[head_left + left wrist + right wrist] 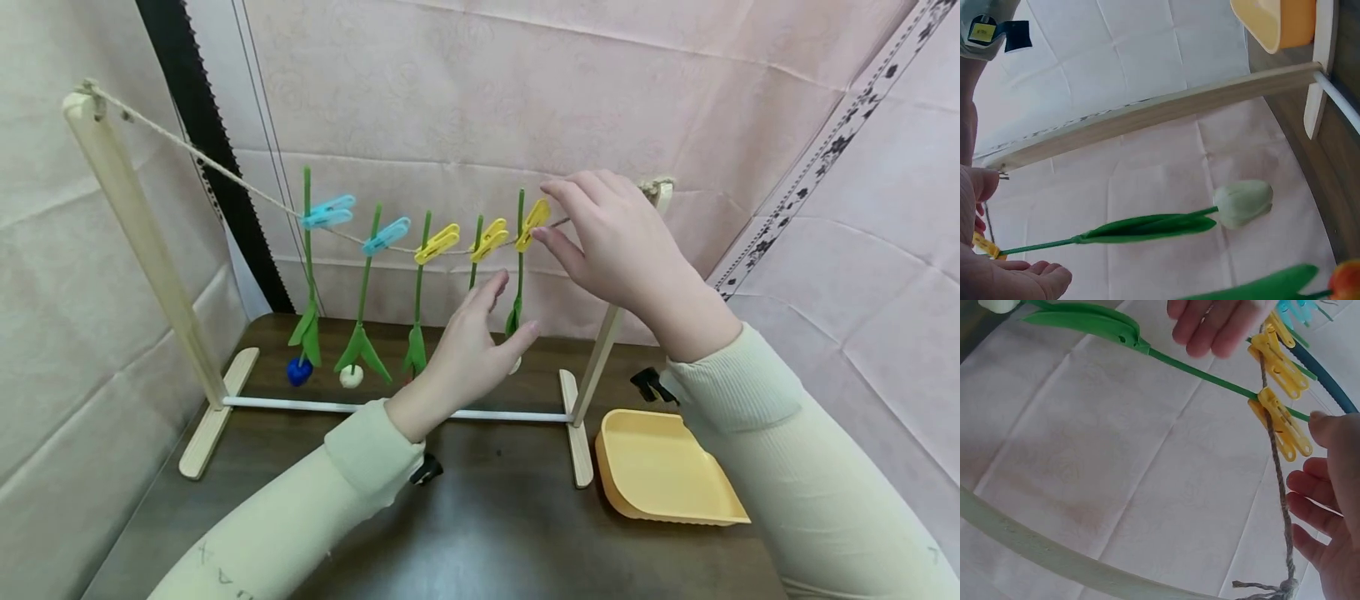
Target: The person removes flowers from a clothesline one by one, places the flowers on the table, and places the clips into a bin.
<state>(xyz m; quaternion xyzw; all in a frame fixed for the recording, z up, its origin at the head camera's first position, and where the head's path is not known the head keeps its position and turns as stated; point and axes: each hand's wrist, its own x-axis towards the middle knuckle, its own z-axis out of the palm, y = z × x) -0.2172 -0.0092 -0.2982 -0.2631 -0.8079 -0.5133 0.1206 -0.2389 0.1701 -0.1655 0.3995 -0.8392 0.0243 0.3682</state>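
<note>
Fingers (572, 200) apart — left hand (463, 350), right hand (613, 242) | 3 yellow clips (437, 244) | 2 blue clips (328, 213) | 5 tulips (1242, 204)

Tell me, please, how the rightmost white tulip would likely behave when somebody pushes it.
The tulip would probably swing, since it hangs head-down from a yellow clothespin. Its stem seems fairly stiff, standing straight above the clothespin. It is likely light: one clothespin holds it on the rope.
</note>
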